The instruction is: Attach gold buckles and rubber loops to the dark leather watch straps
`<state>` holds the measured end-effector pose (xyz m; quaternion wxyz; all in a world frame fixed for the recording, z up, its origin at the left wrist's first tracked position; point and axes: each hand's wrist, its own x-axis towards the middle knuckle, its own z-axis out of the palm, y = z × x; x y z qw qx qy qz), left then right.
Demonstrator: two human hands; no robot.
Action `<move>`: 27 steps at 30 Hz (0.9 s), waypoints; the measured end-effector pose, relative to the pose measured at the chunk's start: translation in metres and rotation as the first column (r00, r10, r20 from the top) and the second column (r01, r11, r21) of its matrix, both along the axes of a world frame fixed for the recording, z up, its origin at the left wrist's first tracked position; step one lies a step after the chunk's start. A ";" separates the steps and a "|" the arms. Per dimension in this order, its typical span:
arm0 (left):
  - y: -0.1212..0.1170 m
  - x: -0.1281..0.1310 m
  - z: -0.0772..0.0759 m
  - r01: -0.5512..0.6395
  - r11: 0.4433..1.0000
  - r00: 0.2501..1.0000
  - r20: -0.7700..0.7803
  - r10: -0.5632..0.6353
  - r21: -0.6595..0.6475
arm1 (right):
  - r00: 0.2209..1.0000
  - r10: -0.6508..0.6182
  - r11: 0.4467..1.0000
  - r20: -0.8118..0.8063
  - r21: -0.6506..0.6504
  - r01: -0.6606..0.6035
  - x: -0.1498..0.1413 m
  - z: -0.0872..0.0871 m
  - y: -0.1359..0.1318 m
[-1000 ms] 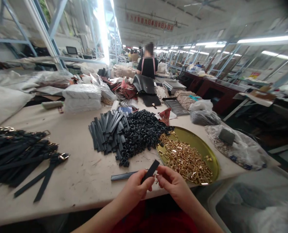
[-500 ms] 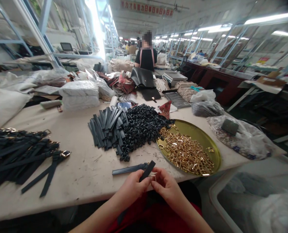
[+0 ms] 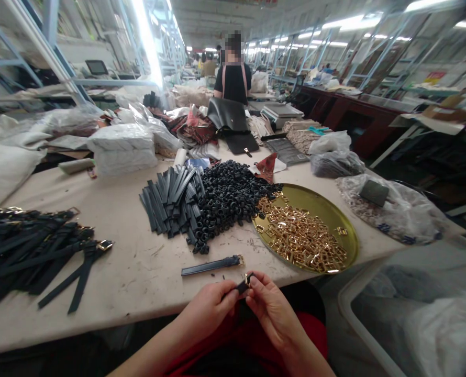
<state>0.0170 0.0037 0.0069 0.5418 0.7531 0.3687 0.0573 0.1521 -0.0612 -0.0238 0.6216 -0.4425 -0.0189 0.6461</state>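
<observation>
My left hand (image 3: 211,309) pinches a short black strap (image 3: 241,287) at the table's near edge. Facing it, my right hand (image 3: 270,306) pinches a small gold buckle (image 3: 248,277) at the strap's tip. Both hands touch at the fingertips, and most of the strap is hidden behind them. A finished black strap with a gold buckle (image 3: 211,265) lies on the table just beyond my hands. Further back are a stack of black strap pieces (image 3: 172,201), a heap of black loops (image 3: 227,196) and a round gold tray (image 3: 335,222) of gold buckles.
A pile of finished black straps (image 3: 29,251) lies at the left. Clear bags (image 3: 394,209) sit right of the tray, white bundles (image 3: 123,152) and leather pieces at the back. A person in black stands at the far end. A white bin (image 3: 413,324) is at lower right.
The strap has been pulled down through my fingers, so only a short end with the buckle now shows. The view has tilted slightly downward.
</observation>
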 end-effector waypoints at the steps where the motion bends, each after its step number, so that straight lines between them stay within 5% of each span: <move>1: -0.001 0.002 -0.001 -0.013 1.000 1.000 0.015 0.013 -0.012 | 0.998 0.006 1.000 0.063 0.017 -0.008 -0.004 -0.001 -0.002; 8: -0.008 0.010 -0.007 -0.127 0.877 0.964 0.149 0.218 -0.463 | 0.913 0.036 0.994 0.406 0.076 -0.073 -0.011 -0.008 -0.010; 15: -0.007 0.004 -0.015 -0.142 0.822 0.953 0.149 0.264 -0.551 | 0.915 0.121 0.989 0.384 0.032 -0.144 -0.012 -0.009 -0.011; 24: -0.006 0.000 -0.025 -0.125 0.816 0.946 0.180 0.269 -0.565 | 0.939 0.141 0.988 0.313 0.021 -0.155 -0.014 -0.004 -0.007; 27: -0.007 0.000 -0.025 -0.135 0.820 0.954 0.151 0.259 -0.556 | 0.788 0.127 0.989 0.603 -0.014 -0.148 -0.016 -0.004 -0.012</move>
